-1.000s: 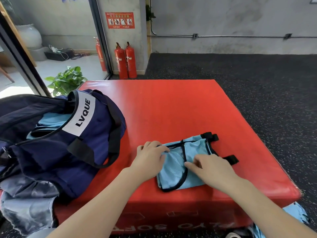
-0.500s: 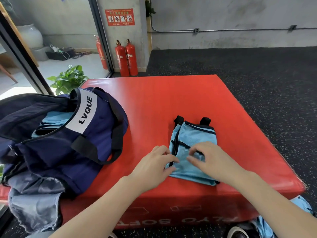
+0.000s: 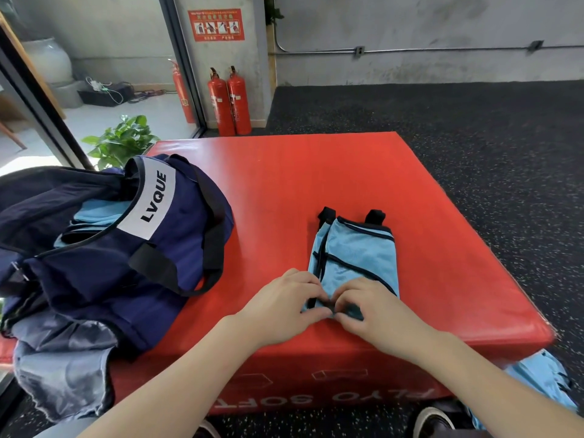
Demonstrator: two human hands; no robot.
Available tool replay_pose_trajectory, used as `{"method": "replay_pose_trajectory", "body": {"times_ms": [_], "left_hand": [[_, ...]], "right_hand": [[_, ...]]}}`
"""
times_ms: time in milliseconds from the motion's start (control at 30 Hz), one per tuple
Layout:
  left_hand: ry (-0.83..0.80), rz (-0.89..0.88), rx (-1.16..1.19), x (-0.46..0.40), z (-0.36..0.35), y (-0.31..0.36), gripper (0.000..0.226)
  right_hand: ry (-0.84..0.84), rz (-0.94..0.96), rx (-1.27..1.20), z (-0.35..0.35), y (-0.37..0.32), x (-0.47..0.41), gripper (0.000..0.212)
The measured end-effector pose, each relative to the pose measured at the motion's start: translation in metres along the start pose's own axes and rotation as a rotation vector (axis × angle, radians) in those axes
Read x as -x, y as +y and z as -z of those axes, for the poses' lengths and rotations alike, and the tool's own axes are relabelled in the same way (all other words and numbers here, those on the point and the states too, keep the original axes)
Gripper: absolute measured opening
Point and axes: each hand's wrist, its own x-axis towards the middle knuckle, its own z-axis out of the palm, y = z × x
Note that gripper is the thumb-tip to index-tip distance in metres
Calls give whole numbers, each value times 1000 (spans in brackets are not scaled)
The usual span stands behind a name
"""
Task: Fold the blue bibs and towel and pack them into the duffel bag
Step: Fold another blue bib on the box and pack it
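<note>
The near edge of the blue bib (image 3: pixel 355 259), lying on the red mat (image 3: pixel 316 184) right of the duffel bag (image 3: pixel 104 257), is pinched by the left hand (image 3: pixel 281 306) and right hand (image 3: pixel 368 306); it is best lifted evenly and laid squarely onto the far edge.

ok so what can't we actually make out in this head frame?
- Near edge of the light blue mesh bib: covered by the left hand and right hand.
- Contents of the navy fabric duffel bag: only a strip of light blue shows; the bag's flap hides the rest.
- Light blue fabric pile on the floor: partly behind the red foam plyo box and the right forearm, item count unclear.
</note>
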Motion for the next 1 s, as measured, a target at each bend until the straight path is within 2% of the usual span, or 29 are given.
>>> {"method": "replay_pose_trajectory", "body": {"times_ms": [133, 300, 367, 467, 533, 600, 700, 800, 867, 1000], "left_hand": [[-28, 2, -9, 1, 2, -2, 38], [70, -8, -70, 1, -5, -1, 22], [122, -1, -67, 2, -8, 0, 21], [191, 0, -42, 1, -8, 2, 21], [226, -5, 11, 0, -6, 6, 18], [250, -15, 64, 1, -3, 11, 17], [241, 21, 162, 4, -1, 20, 16], [263, 28, 161, 4, -2, 25, 16], [303, 36, 168, 4, -2, 30, 13], [340, 97, 335, 2, -2, 38, 7]], "right_hand": [[-2, -55, -70, -2, 3, -1, 9], [32, -139, -188, 8, -3, 1, 8], [53, -115, -48, 12, -6, 4, 18], [26, -150, 266, 20, -7, 9, 49], [-32, -223, 309, 29, -7, 11, 42], [-83, -284, 268, 38, -6, 11, 28], [-122, -339, 134, 50, 3, 12, 31], [-146, -372, -36, 65, 10, 14, 33], [-181, -356, -129, 75, 11, 15, 30], [-188, -344, -315, 84, 11, 16, 16]]}}
